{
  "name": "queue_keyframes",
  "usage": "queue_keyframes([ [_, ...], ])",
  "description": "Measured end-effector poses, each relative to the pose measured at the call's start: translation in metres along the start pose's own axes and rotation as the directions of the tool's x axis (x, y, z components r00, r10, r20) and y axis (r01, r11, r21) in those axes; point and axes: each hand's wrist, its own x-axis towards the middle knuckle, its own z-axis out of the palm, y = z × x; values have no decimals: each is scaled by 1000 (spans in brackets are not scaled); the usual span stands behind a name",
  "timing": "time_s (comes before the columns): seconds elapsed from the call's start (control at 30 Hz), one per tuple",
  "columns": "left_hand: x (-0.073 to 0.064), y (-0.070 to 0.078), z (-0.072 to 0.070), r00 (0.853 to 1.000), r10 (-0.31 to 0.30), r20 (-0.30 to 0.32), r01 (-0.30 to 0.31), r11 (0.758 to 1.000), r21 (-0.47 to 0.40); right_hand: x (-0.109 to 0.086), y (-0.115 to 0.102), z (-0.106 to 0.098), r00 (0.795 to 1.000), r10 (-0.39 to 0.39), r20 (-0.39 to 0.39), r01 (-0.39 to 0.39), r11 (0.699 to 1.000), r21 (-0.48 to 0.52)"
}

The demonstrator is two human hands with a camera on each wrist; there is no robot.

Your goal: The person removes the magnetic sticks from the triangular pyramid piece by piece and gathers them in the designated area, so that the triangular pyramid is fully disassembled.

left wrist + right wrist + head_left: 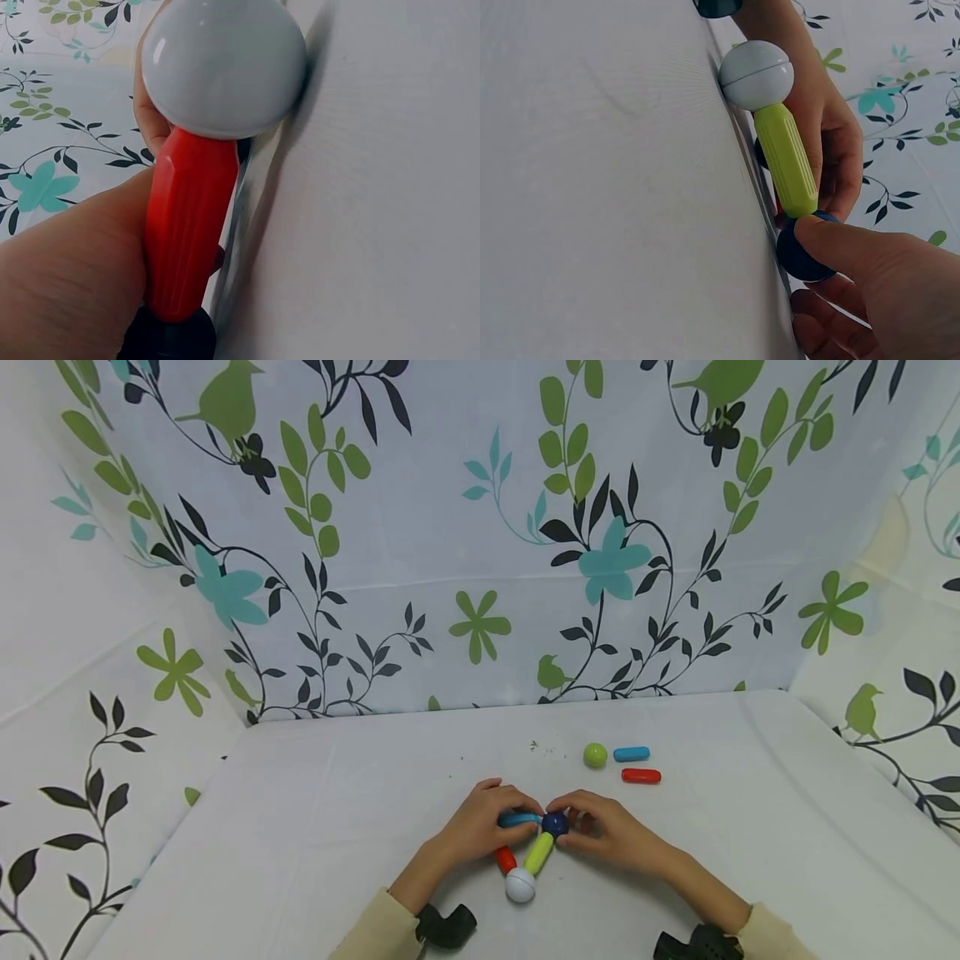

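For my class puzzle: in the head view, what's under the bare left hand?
Parts of a red plastic rod and a light blue plastic rod show; the left hand covers the rest.

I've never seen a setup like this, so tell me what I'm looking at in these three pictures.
There's no robot here, just a person's two bare hands. The wide picture comes from a head-worn camera; the close ones come from a camera on each wrist. The left hand holds a blue rod, and the right hand pinches a dark blue ball. A yellow-green rod runs from that ball to a white ball, where a red rod also joins. Farther back on the white surface lie a green ball, another blue rod and another red rod.
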Motion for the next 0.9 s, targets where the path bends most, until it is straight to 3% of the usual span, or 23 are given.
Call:
queue_keyframes([
  [0.3, -1, 0, -2, 998, -52, -30, 56, 992, 116, -1, 1, -2, 998, 64, 15, -65, 997, 48],
  [0.4, -1, 1, -1, 997, -55, -47, 61, 989, 138, -1, 4, -1, 998, 53, 14, -54, 997, 50],
  [0.5, -1, 3, 0, 995, -43, -95, 57, 988, 144, -2, 7, 0, 999, 38, 10, -38, 998, 46],
  [0.63, 0, 8, 1, 990, 19, -143, -5, 996, 94, -2, 8, 1, 1000, 17, -5, -17, 999, 44],
  [0.73, 1, 13, 2, 992, 65, -109, -60, 997, 52, -2, 7, 0, 1000, 8, -15, -8, 999, 38],
  [0.9, 1, 19, 5, 999, 37, -13, -37, 997, 63, -3, 7, -1, 1000, 15, -12, -14, 999, 41],
])
